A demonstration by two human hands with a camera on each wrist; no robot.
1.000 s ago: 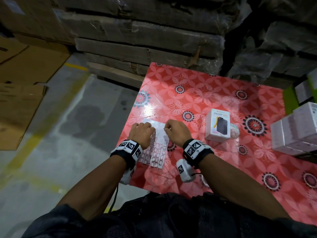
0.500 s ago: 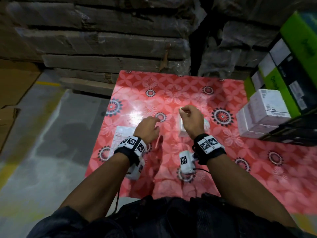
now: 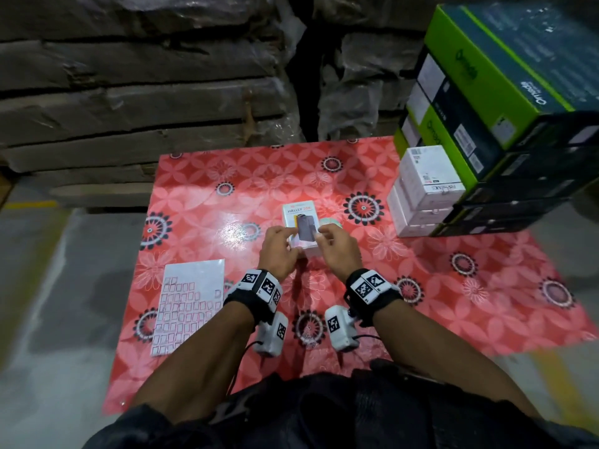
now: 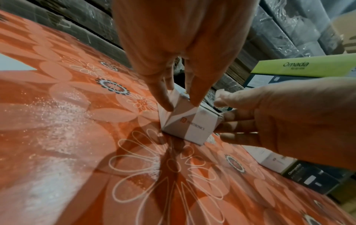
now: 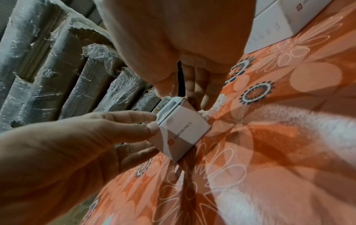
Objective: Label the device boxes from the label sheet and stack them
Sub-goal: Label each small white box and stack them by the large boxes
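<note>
**Label going onto the single box at the middle of the table**

At the left of the table (image 3: 486,286), on the red flowered cloth, lay the label sheet (image 3: 189,306), flat and apart from both hands, its upper rows already bare and the lower rows still full of small red-edged labels. Next along, the left hand (image 3: 278,251) steadied the device box (image 3: 299,222) that lay near the middle of the table: in the left wrist view its thumb and forefinger came down on the near left corner of the box, a narrow grip that pinched the box rather than lifted it. The box lay flat, printed face up. On its right side the right hand (image 3: 337,249) met it, fingers curled, with something small and pale nipped between thumb and forefinger just over the near edge; it looked like a peeled label, though it was too small to be sure. Just behind the box sat a pale round thing I could not name. Farther right stood the stack of white boxes (image 3: 421,192), hard against the tall green and black cartons (image 3: 486,92).

The step in hand, I judged, was sticking the label. The next move called for pressing it down flat while the left hand held the box still, then carrying the box right to the stack
</note>
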